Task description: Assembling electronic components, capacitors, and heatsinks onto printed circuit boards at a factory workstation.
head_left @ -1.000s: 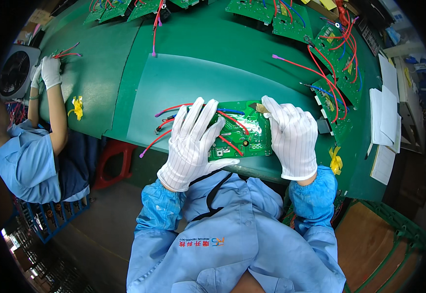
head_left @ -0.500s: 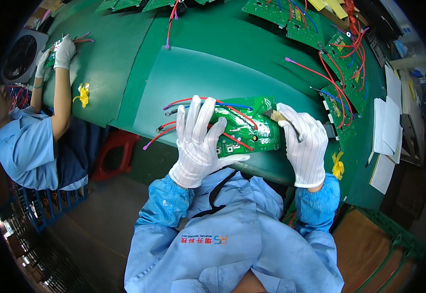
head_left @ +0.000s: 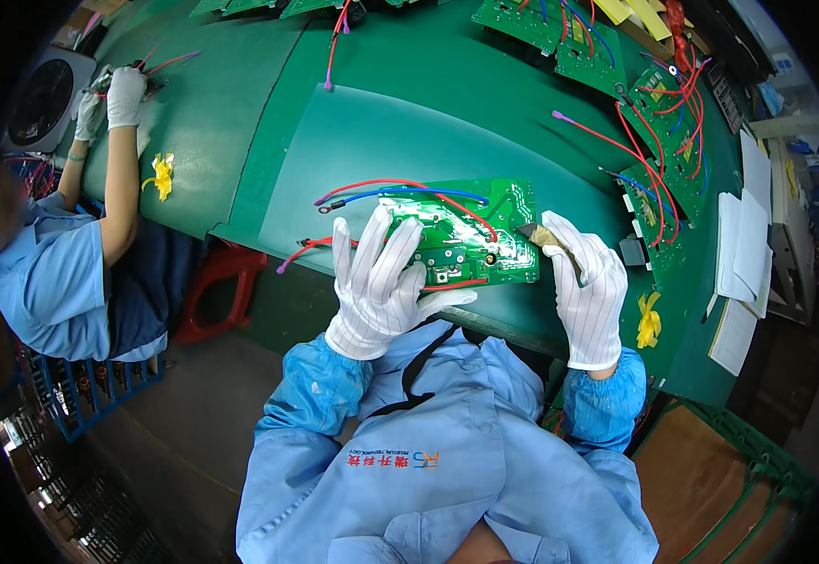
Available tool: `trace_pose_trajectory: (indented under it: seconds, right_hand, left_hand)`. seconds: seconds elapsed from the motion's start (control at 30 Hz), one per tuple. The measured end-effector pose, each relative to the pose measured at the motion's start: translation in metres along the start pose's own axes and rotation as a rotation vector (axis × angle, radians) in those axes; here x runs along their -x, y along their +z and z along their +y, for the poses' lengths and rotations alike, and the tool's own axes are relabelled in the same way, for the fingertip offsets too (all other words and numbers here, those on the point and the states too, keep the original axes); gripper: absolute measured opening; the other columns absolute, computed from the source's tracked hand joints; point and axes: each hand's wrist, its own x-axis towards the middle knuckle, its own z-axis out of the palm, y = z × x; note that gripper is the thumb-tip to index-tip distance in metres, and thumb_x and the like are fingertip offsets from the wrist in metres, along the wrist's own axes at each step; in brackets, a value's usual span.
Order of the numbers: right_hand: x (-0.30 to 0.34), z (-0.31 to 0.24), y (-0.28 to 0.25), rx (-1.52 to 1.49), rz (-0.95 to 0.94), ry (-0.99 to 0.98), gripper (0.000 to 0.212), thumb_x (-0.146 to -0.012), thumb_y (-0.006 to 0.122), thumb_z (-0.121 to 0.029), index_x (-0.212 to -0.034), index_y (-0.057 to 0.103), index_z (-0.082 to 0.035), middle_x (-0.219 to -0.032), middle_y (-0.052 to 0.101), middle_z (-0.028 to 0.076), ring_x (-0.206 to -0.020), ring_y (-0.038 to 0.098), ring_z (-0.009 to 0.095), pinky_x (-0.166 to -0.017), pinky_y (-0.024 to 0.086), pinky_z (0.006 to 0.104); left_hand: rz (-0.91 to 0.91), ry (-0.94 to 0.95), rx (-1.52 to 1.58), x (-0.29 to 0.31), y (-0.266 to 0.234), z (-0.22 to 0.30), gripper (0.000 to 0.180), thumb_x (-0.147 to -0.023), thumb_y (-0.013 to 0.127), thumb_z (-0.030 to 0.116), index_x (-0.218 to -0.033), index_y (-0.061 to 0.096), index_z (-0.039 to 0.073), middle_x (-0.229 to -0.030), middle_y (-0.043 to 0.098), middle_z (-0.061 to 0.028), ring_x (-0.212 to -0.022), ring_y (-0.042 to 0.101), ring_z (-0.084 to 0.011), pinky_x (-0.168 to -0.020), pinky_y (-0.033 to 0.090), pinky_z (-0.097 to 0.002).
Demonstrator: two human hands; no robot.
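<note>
In front of me a green circuit board [head_left: 513, 199] lies near the table's front edge, its solder side up. Red and blue wires [head_left: 372, 193] trail off its left side. My left hand [head_left: 376, 291], in a white striped glove, rests over the board's left part, fingers spread and thumb stretched along the near edge. My right hand [head_left: 586, 291], gloved alike, pinches a small blade-like tool [head_left: 548, 239] wrapped in tan tape. Its dark tip is at the board's right edge; whether it touches cannot be made out.
More circuit boards [head_left: 590, 64] with red and blue wires stand along the far and right sides. Yellow tape scraps [head_left: 648, 320] stick to the table, and papers [head_left: 743, 244] lie at right. A co-worker [head_left: 52, 273] handles a part near a fan [head_left: 45, 101] at left.
My left fingers have drawn back toward me, baring more of the board and wires. The tool's tip has shifted slightly right and nearer. The co-worker's hands have turned their part.
</note>
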Motion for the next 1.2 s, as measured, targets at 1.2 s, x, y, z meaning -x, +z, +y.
trace_pose_trajectory:
  seconds: [1.2]
  right_hand:
    - [-0.041,-0.033,0.022,0.096,-0.065,-0.254,0.032,-0.078,0.072,-0.001,-0.108,0.07,-0.011,-0.091,0.07,0.005,-0.081,0.067,0.022,-0.067,0.045,0.0341]
  left_hand:
    - [-0.094,-0.204,0.165,0.019,-0.009,0.005,0.06,-0.079,0.082,0.046,-0.118,0.052,0.011,-0.138,0.051,-0.0165,-0.134,0.048,-0.0424,-0.118,0.026,-0.0638]
